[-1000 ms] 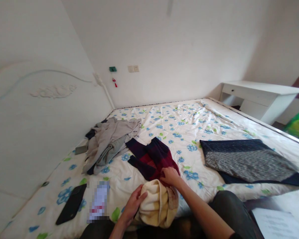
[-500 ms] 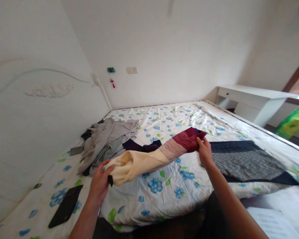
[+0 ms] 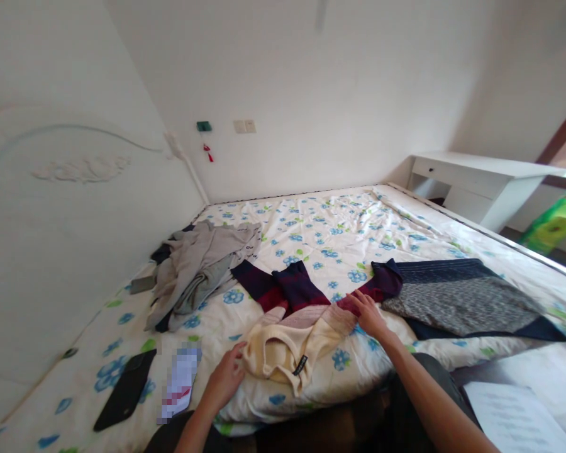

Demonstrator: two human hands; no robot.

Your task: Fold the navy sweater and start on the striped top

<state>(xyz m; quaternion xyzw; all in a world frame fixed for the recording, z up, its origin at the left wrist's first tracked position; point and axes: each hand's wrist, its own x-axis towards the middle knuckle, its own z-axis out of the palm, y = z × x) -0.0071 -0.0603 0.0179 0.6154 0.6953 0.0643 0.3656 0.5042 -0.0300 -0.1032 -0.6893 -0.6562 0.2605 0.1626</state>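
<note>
A knitted sweater (image 3: 290,352), cream at the neck and passing through pink and burgundy to navy, lies spread on the bed's near edge. Its neck opening and dark label (image 3: 300,365) face me. My left hand (image 3: 227,377) is at the cream shoulder on the left, fingers apart and touching its edge. Over the right sleeve (image 3: 380,283) rests my right hand (image 3: 368,314), its fingers stretched out on the burgundy part. The sleeve's navy cuff reaches a folded grey-and-navy knit garment (image 3: 462,299) on the right.
Rumpled grey clothes (image 3: 193,258) lie on the left of the flowered bedsheet (image 3: 306,220). Nearer me are a black phone-like case (image 3: 125,390) and a blurred-out slim packet (image 3: 180,384). Printed paper (image 3: 514,415) lies at the lower right; a white desk (image 3: 481,179) stands behind.
The sweater, held stretched in the air between both hands before, now lies down on the bed with its neck toward me. Both hands have lowered and loosened. The slim packet has come into view.
</note>
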